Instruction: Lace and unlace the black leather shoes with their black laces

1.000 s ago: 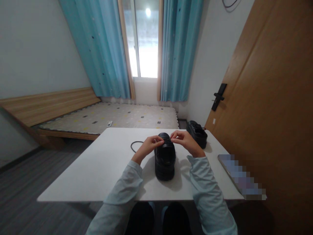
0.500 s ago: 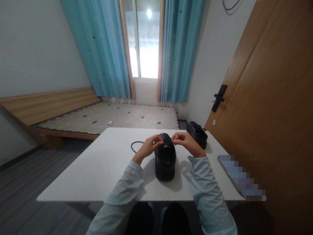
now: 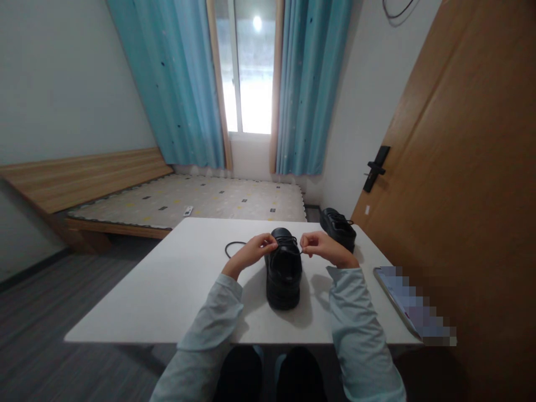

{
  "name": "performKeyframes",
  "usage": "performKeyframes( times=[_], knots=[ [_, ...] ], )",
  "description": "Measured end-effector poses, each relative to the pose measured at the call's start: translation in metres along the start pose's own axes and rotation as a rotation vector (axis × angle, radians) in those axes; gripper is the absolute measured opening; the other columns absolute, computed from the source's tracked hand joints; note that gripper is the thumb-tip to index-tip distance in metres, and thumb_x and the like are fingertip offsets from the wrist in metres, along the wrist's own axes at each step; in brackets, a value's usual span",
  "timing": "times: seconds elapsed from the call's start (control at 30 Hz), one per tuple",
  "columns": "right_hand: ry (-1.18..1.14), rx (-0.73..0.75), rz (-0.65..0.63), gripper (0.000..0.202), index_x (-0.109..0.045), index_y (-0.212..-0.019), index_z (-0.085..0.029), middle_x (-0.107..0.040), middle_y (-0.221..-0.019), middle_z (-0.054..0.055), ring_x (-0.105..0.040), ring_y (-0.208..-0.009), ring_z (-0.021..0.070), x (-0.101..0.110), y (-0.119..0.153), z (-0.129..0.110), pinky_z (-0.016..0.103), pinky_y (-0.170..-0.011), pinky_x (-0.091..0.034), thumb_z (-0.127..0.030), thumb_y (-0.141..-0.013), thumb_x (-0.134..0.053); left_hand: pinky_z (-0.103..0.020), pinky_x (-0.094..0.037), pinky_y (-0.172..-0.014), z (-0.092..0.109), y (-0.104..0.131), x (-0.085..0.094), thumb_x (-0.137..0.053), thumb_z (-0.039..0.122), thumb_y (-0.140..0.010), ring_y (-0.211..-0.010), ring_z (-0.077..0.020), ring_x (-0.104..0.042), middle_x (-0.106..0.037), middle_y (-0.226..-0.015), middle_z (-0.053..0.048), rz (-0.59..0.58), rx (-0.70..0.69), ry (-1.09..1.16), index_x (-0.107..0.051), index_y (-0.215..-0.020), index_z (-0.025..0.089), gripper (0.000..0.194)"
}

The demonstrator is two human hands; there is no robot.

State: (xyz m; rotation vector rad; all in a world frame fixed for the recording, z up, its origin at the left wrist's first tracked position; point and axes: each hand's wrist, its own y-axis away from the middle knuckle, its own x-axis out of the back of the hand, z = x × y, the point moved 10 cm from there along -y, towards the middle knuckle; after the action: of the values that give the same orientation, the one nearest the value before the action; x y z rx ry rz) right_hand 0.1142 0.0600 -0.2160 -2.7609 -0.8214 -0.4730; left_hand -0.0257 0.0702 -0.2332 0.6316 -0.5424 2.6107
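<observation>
Black shoe (image 3: 283, 290) upright on white table (image 3: 142, 296), between the hands; long axis 12 to 6, toe (image 3: 281, 231) at 12. Its middle lies toward 4 o'clock from the left hand (image 3: 251, 251), toward 8 from the right hand (image 3: 326, 248). Left is nearer, fingertips at the lacing (image 3: 286, 240); right sits just off the side, apparently pinching a lace. Left fingertips closed together; whether on lace, cannot tell. Count: two hands, two shoes (second shoe (image 3: 338, 229) at 2), one lace loop (image 3: 226, 248) at 10, one table.
</observation>
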Motion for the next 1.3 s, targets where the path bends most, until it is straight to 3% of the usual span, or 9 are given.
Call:
performKeyframes(
  times=[0.13,0.23,0.3,0.53,0.73,0.87,1.03,1.2,1.3],
  knots=[
    [0.033,-0.088,-0.139,0.021,-0.052,-0.063,-0.016,-0.052,-0.058,-0.005,-0.046,-0.054,0.008,-0.014,0.003,0.011,0.02,-0.05,-0.032,-0.028,-0.065,-0.07,-0.025,-0.046,-0.06,-0.019,-0.001,0.019,-0.05,0.046,-0.083,-0.067,-0.0155,-0.057,-0.063,-0.074,-0.003,0.125,0.12,-0.042,-0.061,-0.081,0.016,0.032],
    [0.064,-0.092,-0.19,0.024,-0.054,-0.063,-0.015,-0.054,-0.06,-0.004,-0.047,-0.055,0.0081,-0.02,0.004,0.01,0.021,-0.052,-0.033,-0.03,-0.063,-0.072,-0.028,-0.046,-0.068,-0.038,0.01,0.05,-0.052,0.037,-0.083,-0.073,-0.0182,-0.06,-0.066,-0.081,-0.006,0.338,0.289,-0.344,-0.062,-0.08,0.017,0.022],
    [0.101,-0.095,-0.198,0.026,-0.054,-0.063,-0.015,-0.052,-0.058,-0.005,-0.045,-0.054,0.0077,-0.022,0.005,0.009,0.021,-0.051,-0.031,-0.032,-0.063,-0.074,-0.03,-0.045,-0.073,-0.047,0.019,0.062,-0.056,0.032,-0.081,-0.081,-0.0205,-0.061,-0.066,-0.086,-0.008,0.384,0.392,-0.579,-0.062,-0.084,0.018,0.015],
    [0.089,-0.084,-0.17,0.035,-0.053,-0.066,-0.015,-0.051,-0.059,-0.005,-0.042,-0.054,0.0072,-0.019,0.004,0.006,0.021,-0.05,-0.029,-0.038,-0.061,-0.078,-0.038,-0.044,-0.076,-0.06,0.039,0.071,-0.058,0.028,-0.08,-0.102,-0.0324,-0.056,-0.059,-0.108,-0.014,0.32,0.614,-0.893,-0.061,-0.102,0.021,0.023],
    [0.045,-0.029,-0.144,0.033,-0.055,-0.071,-0.015,-0.046,-0.06,-0.006,-0.039,-0.055,0.0069,-0.018,0.004,-0.004,0.021,-0.05,-0.027,-0.037,-0.061,-0.078,-0.037,-0.046,-0.074,-0.073,0.048,0.079,-0.056,0.032,-0.081,-0.102,-0.0314,-0.059,-0.062,-0.11,-0.015,0.279,0.747,-0.852,-0.063,-0.097,0.021,0.021],
    [0.054,-0.004,-0.112,0.033,-0.059,-0.078,-0.014,-0.041,-0.059,-0.007,-0.036,-0.055,0.0071,-0.018,0.004,-0.013,0.021,-0.051,-0.026,-0.039,-0.064,-0.076,-0.037,-0.048,-0.075,-0.082,0.055,0.081,-0.061,0.041,-0.077,-0.102,-0.0329,-0.061,-0.063,-0.11,-0.018,0.229,0.84,-0.872,-0.061,-0.103,0.017,0.035],
    [0.045,0.005,-0.119,0.035,-0.061,-0.082,-0.014,-0.04,-0.058,-0.007,-0.034,-0.054,0.007,-0.022,0.003,-0.019,0.022,-0.052,-0.027,-0.039,-0.064,-0.076,-0.033,-0.048,-0.074,-0.083,0.051,0.075,-0.066,0.034,-0.072,-0.099,-0.0293,-0.062,-0.065,-0.109,-0.015,0.183,0.804,-0.887,-0.062,-0.103,0.019,0.034],
    [0.043,0.011,-0.098,0.035,-0.061,-0.083,-0.014,-0.041,-0.059,-0.007,-0.035,-0.055,0.0071,-0.02,0.003,-0.018,0.022,-0.052,-0.028,-0.039,-0.064,-0.075,-0.024,-0.045,-0.072,-0.077,0.03,0.052,-0.067,0.019,-0.07,-0.087,-0.0184,-0.065,-0.072,-0.092,-0.003,0.076,0.553,-0.713,-0.068,-0.086,0.023,0.017],
    [0.059,0.019,-0.08,0.034,-0.062,-0.084,-0.014,-0.04,-0.06,-0.007,-0.035,-0.055,0.007,-0.018,0.002,-0.018,0.022,-0.052,-0.028,-0.039,-0.065,-0.075,-0.022,-0.044,-0.07,-0.075,0.023,0.041,-0.065,0.008,-0.067,-0.081,-0.017,-0.066,-0.073,-0.083,-0.003,0.008,0.456,-0.667,-0.071,-0.081,0.02,0.02]
  ],
)
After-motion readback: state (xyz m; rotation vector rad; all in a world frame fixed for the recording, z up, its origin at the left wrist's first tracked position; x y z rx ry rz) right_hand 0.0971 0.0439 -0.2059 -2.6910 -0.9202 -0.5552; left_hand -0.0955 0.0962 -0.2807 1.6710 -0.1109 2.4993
